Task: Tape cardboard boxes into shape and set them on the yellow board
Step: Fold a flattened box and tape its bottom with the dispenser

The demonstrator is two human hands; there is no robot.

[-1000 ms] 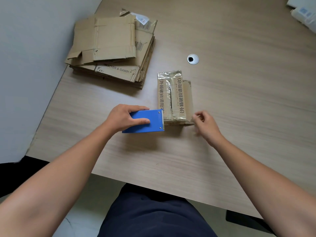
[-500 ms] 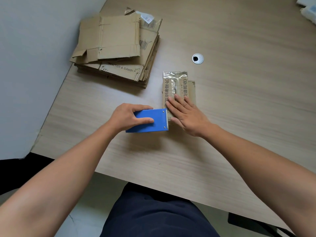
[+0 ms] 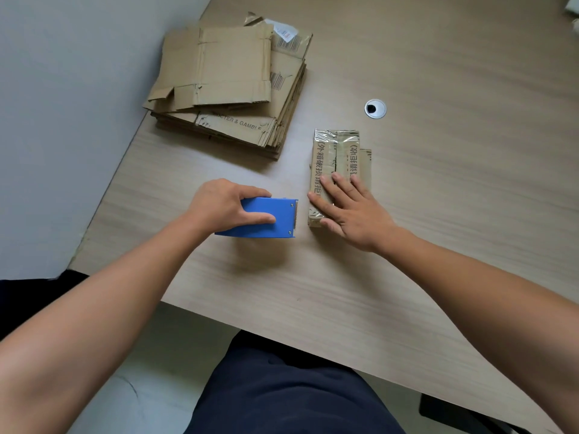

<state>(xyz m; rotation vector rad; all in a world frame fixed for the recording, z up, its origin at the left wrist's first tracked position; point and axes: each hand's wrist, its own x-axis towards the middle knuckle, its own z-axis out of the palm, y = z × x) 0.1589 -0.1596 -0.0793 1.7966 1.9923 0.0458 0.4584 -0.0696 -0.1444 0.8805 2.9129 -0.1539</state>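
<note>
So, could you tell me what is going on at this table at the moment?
A person is taping up cardboard boxes. The left hand grips a blue tape dispenser with a toothed blade, held just beside a small brown cardboard box covered in clear tape. The right hand presses flat on the box's near end. A stack of flattened brown cardboard boxes waits at the far left of the light wooden table.

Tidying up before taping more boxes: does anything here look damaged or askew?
The stack of flattened brown cardboard boxes is untidy: sheets fan out unevenly and the top one's near-left flaps are torn and creased. The small tape-wrapped cardboard box under the right hand looks intact.
</note>
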